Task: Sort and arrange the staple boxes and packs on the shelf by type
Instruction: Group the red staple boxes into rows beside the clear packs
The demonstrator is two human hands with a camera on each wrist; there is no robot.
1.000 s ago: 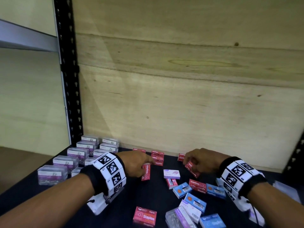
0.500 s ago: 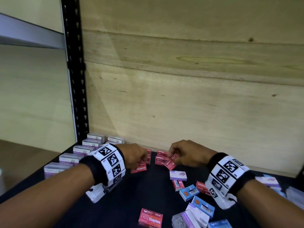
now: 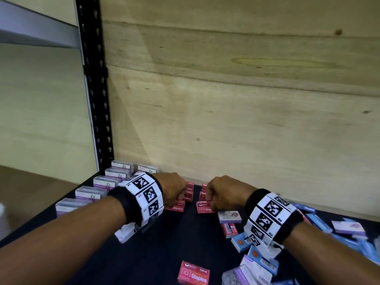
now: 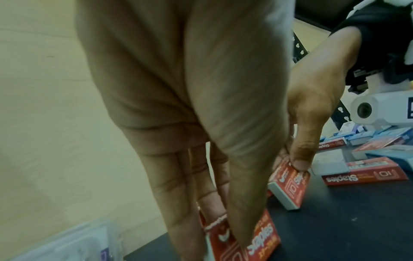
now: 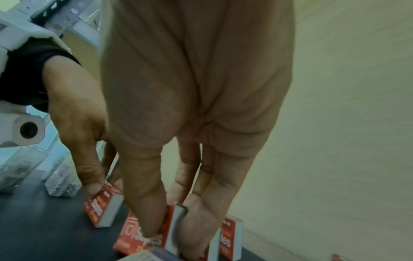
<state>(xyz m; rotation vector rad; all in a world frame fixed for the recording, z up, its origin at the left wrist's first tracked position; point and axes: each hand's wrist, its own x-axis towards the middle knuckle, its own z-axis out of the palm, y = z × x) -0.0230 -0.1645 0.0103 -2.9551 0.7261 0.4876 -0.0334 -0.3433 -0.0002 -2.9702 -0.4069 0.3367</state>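
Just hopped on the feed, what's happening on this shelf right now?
A person is sorting staple boxes on the dark shelf. The left hand and the right hand each pinch a red staple box at the back wall, building red rows. Clear packs are lined up at left. Blue boxes, lilac boxes and one red box still lie unsorted.

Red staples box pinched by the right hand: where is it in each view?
Head: centre, red staples box under the right hand.
Left wrist: right of centre, tilted.
Right wrist: bottom centre, under the thumb.
Shared landmark: black shelf.
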